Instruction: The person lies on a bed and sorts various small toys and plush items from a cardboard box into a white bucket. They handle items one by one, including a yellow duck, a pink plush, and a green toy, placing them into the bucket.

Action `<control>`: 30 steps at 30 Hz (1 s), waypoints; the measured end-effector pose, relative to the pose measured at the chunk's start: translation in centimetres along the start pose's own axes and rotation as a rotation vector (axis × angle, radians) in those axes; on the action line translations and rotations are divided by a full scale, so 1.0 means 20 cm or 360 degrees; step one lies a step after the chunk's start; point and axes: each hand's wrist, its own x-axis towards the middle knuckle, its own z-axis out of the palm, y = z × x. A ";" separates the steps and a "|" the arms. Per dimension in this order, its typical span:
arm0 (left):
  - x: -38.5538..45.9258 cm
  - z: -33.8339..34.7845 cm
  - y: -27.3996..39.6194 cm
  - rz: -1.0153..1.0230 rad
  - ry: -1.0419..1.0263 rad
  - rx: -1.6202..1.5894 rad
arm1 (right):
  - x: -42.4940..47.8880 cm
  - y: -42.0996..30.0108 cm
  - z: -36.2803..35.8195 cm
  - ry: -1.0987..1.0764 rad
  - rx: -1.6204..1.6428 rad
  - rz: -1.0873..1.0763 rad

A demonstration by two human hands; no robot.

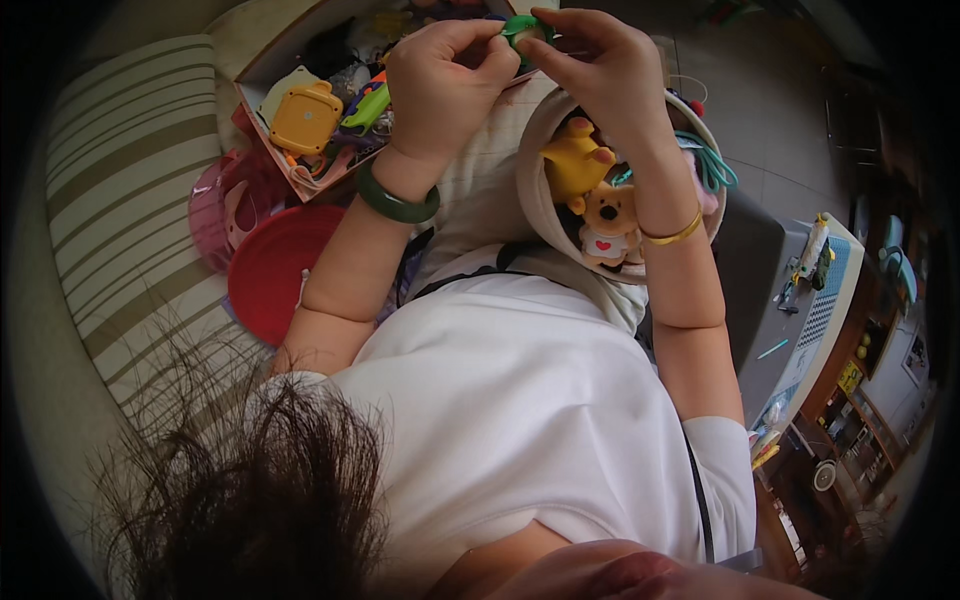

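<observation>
A small green object [527, 28], too small to name surely, is held between both hands at the top of the view. My left hand [457, 79], with a dark green bangle at the wrist, pinches its left side between thumb and index finger. My right hand [600, 64], above a gold bracelet, holds its right side with thumb and fingertips. Below my right hand is a round fabric basket [531, 172] with a yellow plush toy [577, 161] and a plush bear [609, 221] with a red heart. Left of my left hand, a box [274, 161] holds a yellow plastic case [306, 116] and mixed small items.
A red round basin [277, 274] and a pink translucent bag [217, 206] lie on the striped sofa cushion [142, 172] at left. A teal cord [709, 161] hangs over the basket's right rim. At right stands a grey surface [772, 300] bearing small items.
</observation>
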 end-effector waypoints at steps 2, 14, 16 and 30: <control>-0.01 0.00 0.02 0.0076 -0.0009 0.0116 | 0.00 -0.03 -0.01 -0.0015 -0.0207 -0.0113; 0.02 0.00 0.08 0.0337 -0.0011 0.0290 | 0.00 -0.03 -0.03 -0.0115 -0.0623 -0.0561; 0.02 0.00 0.08 0.0306 -0.0025 0.0229 | 0.00 -0.03 -0.03 -0.0178 -0.0713 -0.0511; 0.01 -0.01 0.07 0.0104 -0.0167 -0.0016 | -0.03 0.01 0.00 -0.0152 -0.0848 -0.0472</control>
